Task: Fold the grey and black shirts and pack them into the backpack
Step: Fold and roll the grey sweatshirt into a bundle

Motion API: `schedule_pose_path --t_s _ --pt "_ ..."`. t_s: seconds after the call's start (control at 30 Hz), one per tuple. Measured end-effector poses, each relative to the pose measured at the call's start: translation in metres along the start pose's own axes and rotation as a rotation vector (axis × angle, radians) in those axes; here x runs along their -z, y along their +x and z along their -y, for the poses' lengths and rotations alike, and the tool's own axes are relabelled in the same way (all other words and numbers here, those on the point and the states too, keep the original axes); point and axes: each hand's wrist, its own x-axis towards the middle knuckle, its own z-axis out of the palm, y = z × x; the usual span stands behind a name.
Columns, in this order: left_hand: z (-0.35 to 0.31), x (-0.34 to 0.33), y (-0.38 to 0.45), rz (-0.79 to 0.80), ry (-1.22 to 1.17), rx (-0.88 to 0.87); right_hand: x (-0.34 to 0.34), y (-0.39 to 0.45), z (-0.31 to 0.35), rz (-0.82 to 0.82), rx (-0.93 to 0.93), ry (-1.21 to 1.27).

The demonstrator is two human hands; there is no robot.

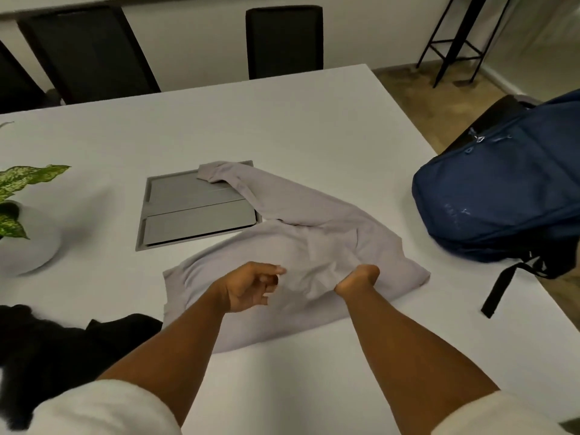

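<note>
Your right hand [357,279], just right of the frame's centre, is curled into the grey shirt [301,246] and bunches a fold of its cloth in the fingers. Your left hand [248,287] hovers just left of it, over the shirt's near left part, fingers loosely bent with the thumb and forefinger close together; it has hold of nothing that you can see. Both forearms come up from the bottom edge, out of white sleeves [103,409].

The grey shirt lies spread and creased across the middle of the white table [282,120]. One long sleeve runs toward the upper left, and its cuff rests on a grey recessed panel [194,211] set into the table top.

The black shirt [62,346] sits in a heap at the lower left, close beside the grey shirt's near corner. The blue backpack [502,189] rests at the right edge of the frame, partly on the table, with a black strap hanging across the table edge.

A leafy plant in a pale round pot [28,243] stands at the left edge. Black chairs [284,42] line the top of the frame.
</note>
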Motion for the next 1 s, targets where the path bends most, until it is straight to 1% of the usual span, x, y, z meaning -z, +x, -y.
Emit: schedule_pose_path --t_s 0.1,0.13,0.17,0.2,0.3,0.37,0.43,0.5,0.57,0.67,0.73,0.77,0.83,0.9,0.93,1.0 --pt "0.001 0.015 -0.005 -0.053 -0.285 -0.095 -0.004 0.003 -0.014 -0.001 -0.024 0.046" --pt "0.002 0.017 -0.006 -0.099 -0.343 -0.106 -0.005 0.006 -0.020 0.006 -0.037 0.053" --pt "0.005 0.019 -0.007 -0.141 -0.352 -0.101 -0.006 0.009 -0.028 0.021 -0.050 0.052" --pt "0.009 0.020 -0.007 -0.179 -0.326 -0.073 -0.008 0.011 -0.035 0.038 -0.064 0.050" --pt "0.033 0.025 -0.005 -0.278 -0.123 0.064 -0.011 0.017 -0.058 0.061 -0.124 0.029" --pt "0.049 0.024 -0.008 -0.303 0.025 0.119 -0.012 0.017 -0.071 0.084 -0.145 0.007" --pt "0.057 0.020 -0.008 -0.293 0.130 0.145 -0.014 0.017 -0.080 0.144 -0.165 -0.004" --pt "0.059 0.023 -0.007 -0.306 0.135 0.154 -0.017 0.017 -0.081 0.204 -0.154 0.016" --pt "0.057 0.035 -0.007 -0.304 0.014 0.123 -0.018 0.018 -0.079 0.254 -0.120 0.064" --pt "0.053 0.058 -0.016 -0.272 -0.212 0.021 -0.017 0.031 -0.072 0.429 -0.008 0.165" --pt "0.051 0.071 -0.023 -0.263 -0.316 -0.030 -0.020 0.033 -0.066 0.537 0.026 0.148" --pt "0.052 0.078 -0.024 -0.279 -0.348 -0.052 -0.022 0.032 -0.064 0.557 0.037 0.116" --pt "0.054 0.088 -0.025 -0.313 -0.425 -0.108 -0.021 0.034 -0.064 0.517 0.047 0.054" --pt "0.059 0.098 -0.025 -0.412 -0.458 -0.103 -0.015 0.042 -0.070 0.420 -0.023 -0.051" --pt "0.065 0.104 -0.022 -0.518 -0.399 -0.072 -0.010 0.047 -0.074 0.324 -0.095 -0.130" --pt "0.081 0.113 -0.016 -0.819 -0.242 0.001 0.007 0.057 -0.083 0.093 -0.234 -0.306"
